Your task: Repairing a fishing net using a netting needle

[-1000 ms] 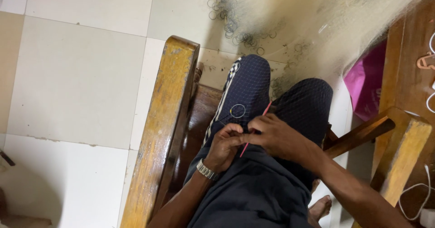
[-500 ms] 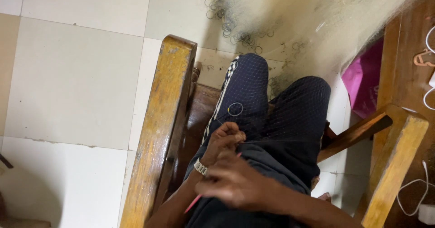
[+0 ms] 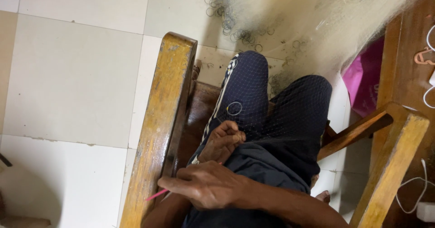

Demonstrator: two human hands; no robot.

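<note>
I sit in a wooden chair with a fine pale fishing net [image 3: 290, 115] draped over my dark-trousered knees. My left hand [image 3: 223, 141], a watch at its wrist, pinches the net on my left thigh, just below a small metal ring [image 3: 234, 108]. My right hand [image 3: 204, 185] lies lower and crosses over my lap towards the left armrest. It is shut on a thin pink netting needle [image 3: 156, 195], whose tip sticks out to the left. Any thread between the needle and the net is too fine to see.
The chair's yellow-brown left armrest [image 3: 165, 119] and right armrest [image 3: 394, 164] flank my legs. More net with several metal rings [image 3: 235, 28] lies heaped on the tiled floor ahead. A pink bag [image 3: 362, 83] and a wooden table [image 3: 408, 51] with white cables are on the right.
My right hand has drawn the pink needle away from the left hand, down and to the left across my lap. My left hand stays on the net.
</note>
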